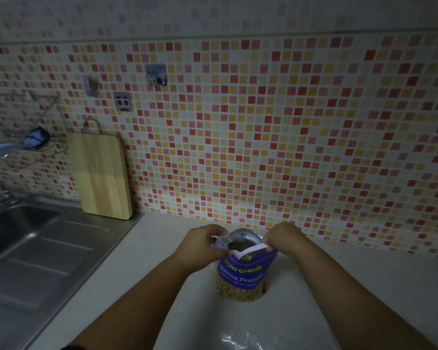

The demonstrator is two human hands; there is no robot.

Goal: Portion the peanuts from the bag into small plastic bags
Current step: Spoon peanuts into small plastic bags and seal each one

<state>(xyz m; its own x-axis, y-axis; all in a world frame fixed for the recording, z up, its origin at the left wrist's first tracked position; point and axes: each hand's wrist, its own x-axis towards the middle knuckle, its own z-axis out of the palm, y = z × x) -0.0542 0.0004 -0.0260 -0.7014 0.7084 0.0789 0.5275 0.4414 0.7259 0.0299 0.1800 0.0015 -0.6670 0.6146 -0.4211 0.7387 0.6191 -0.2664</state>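
A blue bag of salted peanuts (242, 271) stands upright on the pale counter (147, 274) near the tiled wall. Its top gapes wide, showing the silver lining, and peanuts show through its clear lower window. My left hand (202, 245) pinches the left corner of the bag's mouth. My right hand (283, 238) pinches the right corner, and the mouth is stretched between both hands. Clear small plastic bags (248, 341) lie on the counter at the bottom edge, between my forearms.
A steel sink with a ribbed drainboard (43, 251) fills the left side. A wooden cutting board (101, 173) leans against the mosaic wall behind it. A tap (0, 188) and a wall rack sit at the far left.
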